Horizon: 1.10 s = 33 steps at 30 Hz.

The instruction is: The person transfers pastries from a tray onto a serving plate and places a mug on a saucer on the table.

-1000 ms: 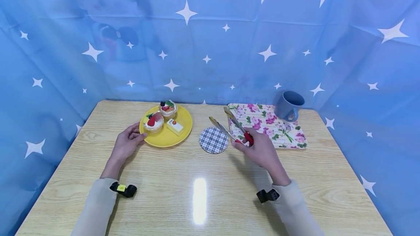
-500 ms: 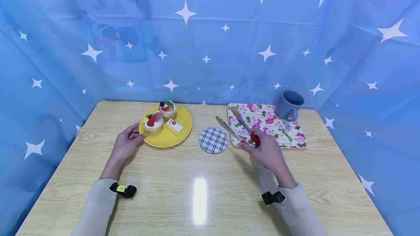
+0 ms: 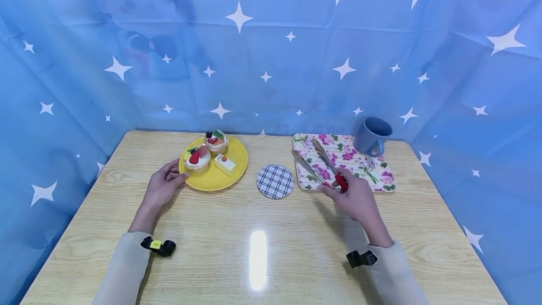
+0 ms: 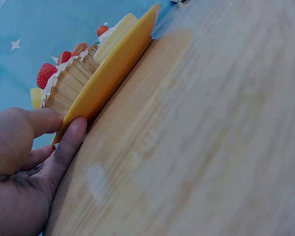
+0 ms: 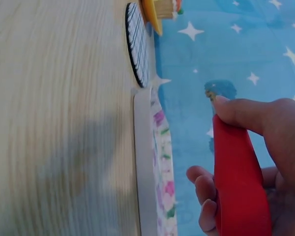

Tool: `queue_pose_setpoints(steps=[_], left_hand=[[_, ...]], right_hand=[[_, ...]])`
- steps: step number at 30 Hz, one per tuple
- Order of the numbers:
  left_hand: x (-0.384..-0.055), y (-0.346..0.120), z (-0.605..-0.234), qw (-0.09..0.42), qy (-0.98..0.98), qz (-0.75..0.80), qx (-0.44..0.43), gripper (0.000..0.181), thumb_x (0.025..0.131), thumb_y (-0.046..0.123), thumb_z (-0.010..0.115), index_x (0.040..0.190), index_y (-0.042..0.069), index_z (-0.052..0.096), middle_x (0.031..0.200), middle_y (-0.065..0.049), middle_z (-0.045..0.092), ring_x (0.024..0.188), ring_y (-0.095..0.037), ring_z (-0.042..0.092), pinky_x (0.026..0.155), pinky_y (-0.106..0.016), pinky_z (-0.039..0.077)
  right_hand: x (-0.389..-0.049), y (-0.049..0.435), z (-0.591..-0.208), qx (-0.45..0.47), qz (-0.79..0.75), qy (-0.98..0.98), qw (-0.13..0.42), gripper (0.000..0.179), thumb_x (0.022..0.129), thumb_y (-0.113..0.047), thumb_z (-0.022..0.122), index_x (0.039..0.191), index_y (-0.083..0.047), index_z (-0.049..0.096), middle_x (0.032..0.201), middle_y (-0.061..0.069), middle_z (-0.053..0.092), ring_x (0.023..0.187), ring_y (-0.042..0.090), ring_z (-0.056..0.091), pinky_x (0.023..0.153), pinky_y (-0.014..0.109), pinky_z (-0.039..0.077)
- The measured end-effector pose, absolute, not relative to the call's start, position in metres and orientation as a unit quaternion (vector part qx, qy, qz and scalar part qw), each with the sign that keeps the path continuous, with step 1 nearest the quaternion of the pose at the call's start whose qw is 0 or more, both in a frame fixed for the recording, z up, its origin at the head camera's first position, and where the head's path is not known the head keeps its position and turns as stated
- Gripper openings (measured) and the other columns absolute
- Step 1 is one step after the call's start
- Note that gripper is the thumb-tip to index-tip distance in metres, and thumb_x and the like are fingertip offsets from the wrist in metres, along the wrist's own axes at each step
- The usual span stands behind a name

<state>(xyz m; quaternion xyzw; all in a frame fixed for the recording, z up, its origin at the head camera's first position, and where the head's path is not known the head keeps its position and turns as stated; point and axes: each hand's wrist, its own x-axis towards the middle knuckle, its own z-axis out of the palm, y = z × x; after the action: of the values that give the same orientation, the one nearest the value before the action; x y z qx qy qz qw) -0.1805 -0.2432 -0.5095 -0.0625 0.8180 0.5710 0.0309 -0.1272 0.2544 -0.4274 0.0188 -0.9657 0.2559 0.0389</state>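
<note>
My left hand [image 3: 163,186] pinches the near-left rim of a yellow plate [image 3: 209,182], thumb and fingers at its edge in the left wrist view. On the plate sit two fruit-topped cream cupcakes, one with a strawberry [image 3: 197,159], the other [image 3: 216,141] behind it, plus a small rectangular slice of cake [image 3: 225,164]. My right hand [image 3: 359,201] grips metal tongs by their red handles [image 3: 341,183]. The tongs' arms are spread, with nothing between their tips, which overlap the left part of a flowered tray [image 3: 383,184] in the head view.
A blue-grey mug [image 3: 366,139] stands at the tray's back right. Between plate and tray lies a round checked coaster [image 3: 275,181]. Behind the wooden table [image 3: 211,258] hangs a blue curtain [image 3: 262,51] with white stars.
The right hand has carried the tongs to the right, from above the coaster and the tray's left edge to over the tray. My left hand and the plate have stayed in place.
</note>
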Motion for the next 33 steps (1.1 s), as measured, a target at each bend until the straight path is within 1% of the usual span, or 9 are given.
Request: queue_pose_setpoints(steps=[4, 8, 11, 13, 17, 21, 26, 30, 33], left_hand=[[-0.179, -0.244, -0.509, 0.029, 0.819, 0.570, -0.060, 0.068, 0.103, 0.028, 0.065, 0.161, 0.011, 0.034, 0.125, -0.016, 0.056, 0.094, -0.002, 0.061, 0.080, -0.015, 0.062], [-0.179, -0.245, -0.508, 0.026, 0.819, 0.571, -0.058, 0.068, 0.103, 0.028, 0.065, 0.161, 0.011, 0.034, 0.125, -0.016, 0.056, 0.094, -0.002, 0.061, 0.080, -0.015, 0.062], [-0.178, -0.245, -0.507, 0.027, 0.817, 0.574, -0.055, 0.069, 0.103, 0.028, 0.064, 0.161, 0.011, 0.033, 0.128, -0.017, 0.056, 0.095, -0.001, 0.061, 0.080, -0.015, 0.061], [-0.177, -0.244, -0.506, 0.027, 0.816, 0.574, -0.054, 0.069, 0.103, 0.028, 0.064, 0.161, 0.010, 0.032, 0.129, -0.018, 0.055, 0.095, -0.001, 0.061, 0.080, -0.014, 0.061], [-0.177, -0.243, -0.504, 0.027, 0.817, 0.574, -0.054, 0.069, 0.103, 0.028, 0.065, 0.161, 0.010, 0.033, 0.128, -0.017, 0.055, 0.094, -0.001, 0.061, 0.080, -0.014, 0.061], [-0.178, -0.243, -0.505, 0.030, 0.816, 0.574, -0.056, 0.070, 0.103, 0.029, 0.065, 0.162, 0.011, 0.032, 0.128, -0.016, 0.055, 0.094, 0.000, 0.061, 0.079, -0.014, 0.061], [-0.179, -0.243, -0.506, 0.029, 0.816, 0.574, -0.056, 0.070, 0.102, 0.029, 0.065, 0.162, 0.011, 0.032, 0.128, -0.015, 0.055, 0.093, 0.000, 0.061, 0.079, -0.014, 0.061], [-0.178, -0.243, -0.506, 0.029, 0.817, 0.573, -0.059, 0.069, 0.102, 0.030, 0.065, 0.161, 0.012, 0.033, 0.128, -0.016, 0.055, 0.094, 0.000, 0.061, 0.079, -0.014, 0.061], [-0.178, -0.243, -0.506, 0.030, 0.818, 0.572, -0.061, 0.069, 0.102, 0.030, 0.065, 0.161, 0.012, 0.034, 0.128, -0.016, 0.055, 0.094, 0.000, 0.060, 0.080, -0.014, 0.061]], right_hand=[[-0.126, 0.261, -0.429, 0.014, 0.252, -0.967, 0.039, 0.073, 0.090, -0.050, 0.076, 0.141, -0.001, 0.056, 0.074, 0.009, 0.053, 0.060, 0.020, 0.043, 0.050, 0.028, 0.034], [-0.125, 0.267, -0.429, 0.001, 0.251, -0.967, 0.038, 0.074, 0.091, -0.049, 0.076, 0.144, -0.002, 0.054, 0.077, 0.009, 0.054, 0.062, 0.021, 0.044, 0.052, 0.028, 0.034], [-0.124, 0.271, -0.430, -0.005, 0.254, -0.967, 0.034, 0.078, 0.091, -0.053, 0.074, 0.146, -0.003, 0.052, 0.084, 0.011, 0.059, 0.066, 0.021, 0.047, 0.053, 0.028, 0.036], [-0.124, 0.275, -0.430, -0.009, 0.254, -0.967, 0.031, 0.080, 0.091, -0.054, 0.073, 0.148, -0.003, 0.051, 0.086, 0.011, 0.060, 0.066, 0.022, 0.047, 0.053, 0.028, 0.036], [-0.123, 0.281, -0.431, -0.016, 0.252, -0.967, 0.029, 0.081, 0.091, -0.055, 0.073, 0.148, -0.003, 0.050, 0.084, 0.010, 0.058, 0.063, 0.021, 0.044, 0.050, 0.028, 0.035], [-0.120, 0.286, -0.434, -0.020, 0.250, -0.968, 0.033, 0.074, 0.091, -0.058, 0.072, 0.138, -0.003, 0.056, 0.077, 0.009, 0.055, 0.058, 0.020, 0.042, 0.048, 0.028, 0.034], [-0.118, 0.294, -0.438, -0.019, 0.243, -0.969, 0.036, 0.070, 0.091, -0.059, 0.071, 0.130, -0.003, 0.058, 0.073, 0.007, 0.054, 0.055, 0.019, 0.039, 0.047, 0.027, 0.031], [-0.116, 0.299, -0.440, -0.035, 0.234, -0.971, 0.027, 0.077, 0.090, -0.065, 0.067, 0.133, -0.002, 0.057, 0.072, 0.008, 0.052, 0.058, 0.021, 0.041, 0.049, 0.028, 0.032], [-0.113, 0.304, -0.441, -0.049, 0.232, -0.971, 0.016, 0.084, 0.091, -0.067, 0.065, 0.140, 0.000, 0.053, 0.078, 0.010, 0.055, 0.062, 0.022, 0.046, 0.051, 0.028, 0.035]])
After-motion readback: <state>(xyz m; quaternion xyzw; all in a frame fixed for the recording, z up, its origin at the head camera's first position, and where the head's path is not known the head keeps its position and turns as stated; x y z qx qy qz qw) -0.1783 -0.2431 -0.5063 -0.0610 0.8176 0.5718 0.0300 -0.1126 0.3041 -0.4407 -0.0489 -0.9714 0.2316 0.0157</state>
